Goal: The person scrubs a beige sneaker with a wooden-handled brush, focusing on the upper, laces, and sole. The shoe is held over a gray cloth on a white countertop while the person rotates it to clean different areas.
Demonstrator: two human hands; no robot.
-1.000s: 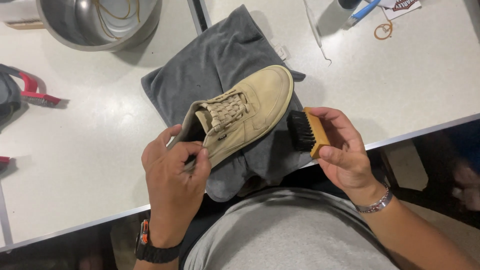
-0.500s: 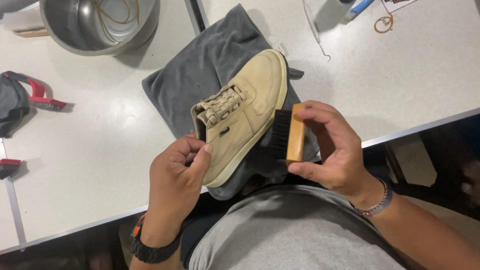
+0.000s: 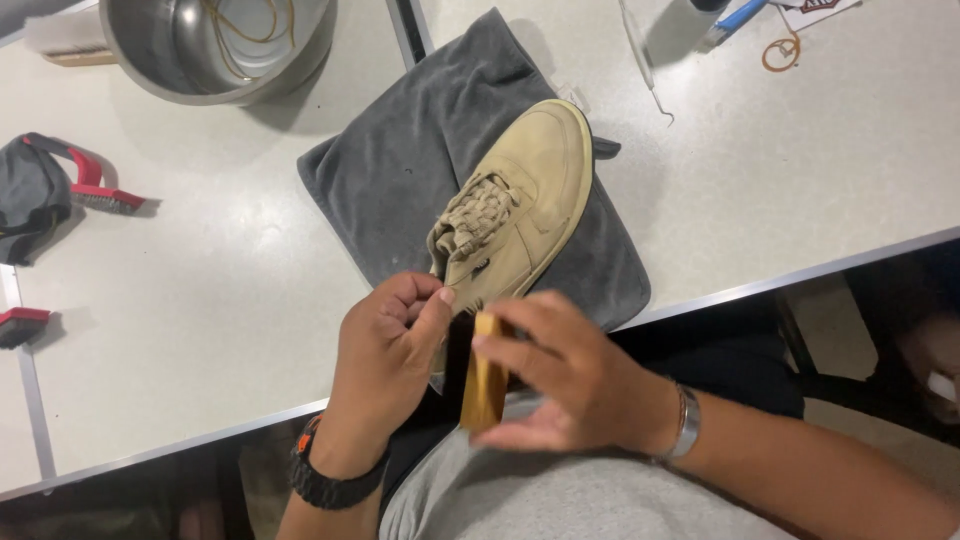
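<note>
Bright overhead light glares off the white surface (image 3: 200, 300); soft shadows at upper centre, motion blur lower centre, dim lower right.

Shoe-cleaning workbench: white table (image 3: 200, 300), steel bowl (image 3: 215, 50), brushes (image 3: 100, 195).

Brush: the wooden brush (image 3: 484, 385) drops from the shoe's side to the heel end, now low in the centre of the frame, its narrow wooden edge up and its bristles turned toward the left hand.
Right hand: the right hand (image 3: 560, 385) slides from the right of the frame to lower centre, fingers spread over the brush, blurred.
Shoe: the tan shoe (image 3: 515, 210) swings its toe toward the upper right of the frame.
Left hand: the left hand (image 3: 385, 360) now pinches the heel collar with its fingertips.
</note>
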